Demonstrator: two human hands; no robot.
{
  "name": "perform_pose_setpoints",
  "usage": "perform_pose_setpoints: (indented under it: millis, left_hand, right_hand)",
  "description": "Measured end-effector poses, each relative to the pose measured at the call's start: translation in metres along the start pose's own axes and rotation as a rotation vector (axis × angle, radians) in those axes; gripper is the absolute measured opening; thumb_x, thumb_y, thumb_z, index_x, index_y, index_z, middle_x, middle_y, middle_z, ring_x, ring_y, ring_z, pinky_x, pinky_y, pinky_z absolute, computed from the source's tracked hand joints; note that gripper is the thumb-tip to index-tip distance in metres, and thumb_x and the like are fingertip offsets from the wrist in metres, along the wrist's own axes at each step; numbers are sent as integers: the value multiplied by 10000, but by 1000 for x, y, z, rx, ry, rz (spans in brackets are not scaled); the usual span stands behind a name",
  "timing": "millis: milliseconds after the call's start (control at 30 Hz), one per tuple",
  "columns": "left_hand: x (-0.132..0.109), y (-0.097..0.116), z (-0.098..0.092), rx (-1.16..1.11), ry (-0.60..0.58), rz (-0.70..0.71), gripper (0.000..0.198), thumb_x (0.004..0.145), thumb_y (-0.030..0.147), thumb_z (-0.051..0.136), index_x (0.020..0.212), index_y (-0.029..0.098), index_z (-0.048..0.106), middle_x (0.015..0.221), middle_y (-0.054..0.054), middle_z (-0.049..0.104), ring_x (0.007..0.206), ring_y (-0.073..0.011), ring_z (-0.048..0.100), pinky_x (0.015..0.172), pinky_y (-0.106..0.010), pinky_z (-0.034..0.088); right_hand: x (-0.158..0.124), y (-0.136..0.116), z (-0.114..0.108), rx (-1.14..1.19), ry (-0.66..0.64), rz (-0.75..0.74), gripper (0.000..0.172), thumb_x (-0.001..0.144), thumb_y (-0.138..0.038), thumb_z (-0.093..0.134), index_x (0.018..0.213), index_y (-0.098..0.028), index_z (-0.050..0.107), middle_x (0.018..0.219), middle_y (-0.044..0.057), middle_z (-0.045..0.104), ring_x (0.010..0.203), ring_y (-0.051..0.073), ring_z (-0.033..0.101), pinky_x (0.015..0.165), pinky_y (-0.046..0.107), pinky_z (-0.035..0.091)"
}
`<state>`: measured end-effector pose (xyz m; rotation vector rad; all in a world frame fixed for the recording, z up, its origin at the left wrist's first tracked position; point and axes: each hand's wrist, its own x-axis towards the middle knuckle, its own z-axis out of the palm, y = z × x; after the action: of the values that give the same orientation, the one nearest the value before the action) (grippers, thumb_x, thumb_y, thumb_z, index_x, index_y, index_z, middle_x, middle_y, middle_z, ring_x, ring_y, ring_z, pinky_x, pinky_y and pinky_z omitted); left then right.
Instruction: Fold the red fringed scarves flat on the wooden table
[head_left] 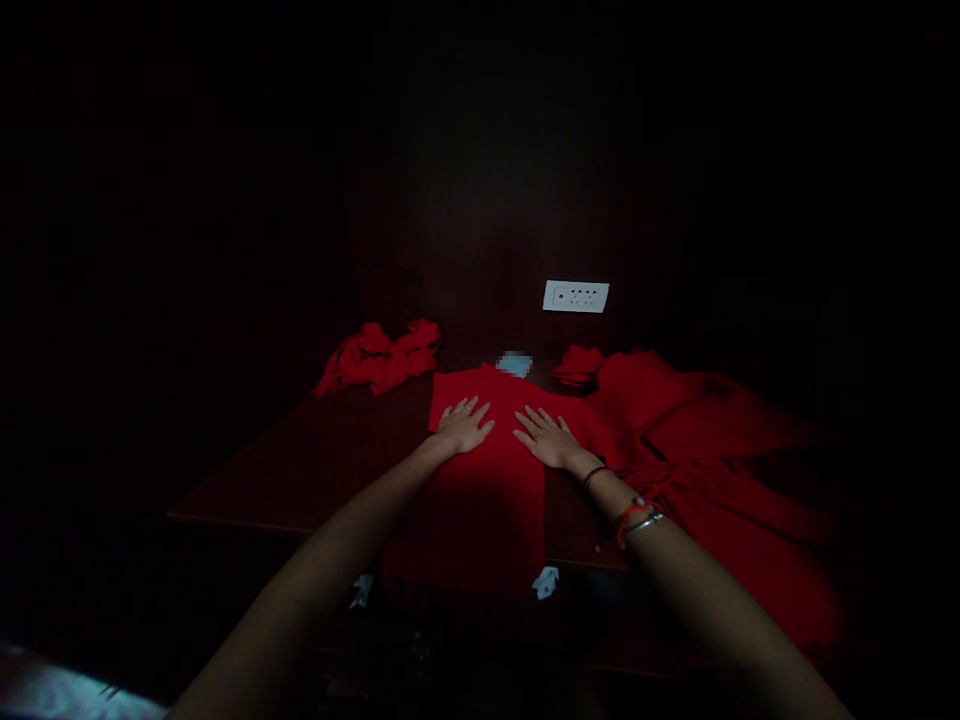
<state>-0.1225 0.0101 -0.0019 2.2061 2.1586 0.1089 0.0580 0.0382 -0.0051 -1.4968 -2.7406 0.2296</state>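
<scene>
A red fringed cloth (487, 510) lies flat on the dark table (300, 470), its fringed end hanging over the front edge. My left hand (463, 426) rests palm down on the left part of this cloth, fingers spread. To its right, my right hand (546, 436) lies palm down with spread fingers, on the cloth near its right side. Neither hand grips anything. The far end of the cloth reaches toward a pale, blurred item (514, 364).
A crumpled red cloth (382, 355) sits at the back left. A larger heap of red cloth (720, 430) spreads over the right side and hangs down. A white socket plate (576, 296) is on the dark back wall. Pale tags (546, 582) show under the front edge.
</scene>
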Motion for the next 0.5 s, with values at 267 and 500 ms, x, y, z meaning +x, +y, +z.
perform_pose_setpoints:
  millis: [267, 500]
  left_hand:
    - [5, -2, 5, -21, -6, 6, 573, 783, 539, 147, 1283, 259, 171, 1352, -45, 108, 1221, -220, 58, 955, -411, 108]
    - [7, -17, -12, -107, 198, -171, 535, 785, 522, 198, 1226, 240, 313, 1338, -65, 174, 1211, -247, 121, 940, -443, 147]
  right_hand:
    - [-17, 45, -58, -12, 132, 52, 578, 775, -450, 341, 1228, -93, 324, 1266, 113, 331, 1170, 198, 256, 941, 262, 222]
    - [-32, 68, -81, 102, 168, 192, 484, 781, -389, 380, 1165, -96, 405, 1153, 107, 469, 1024, 193, 449, 836, 249, 352]
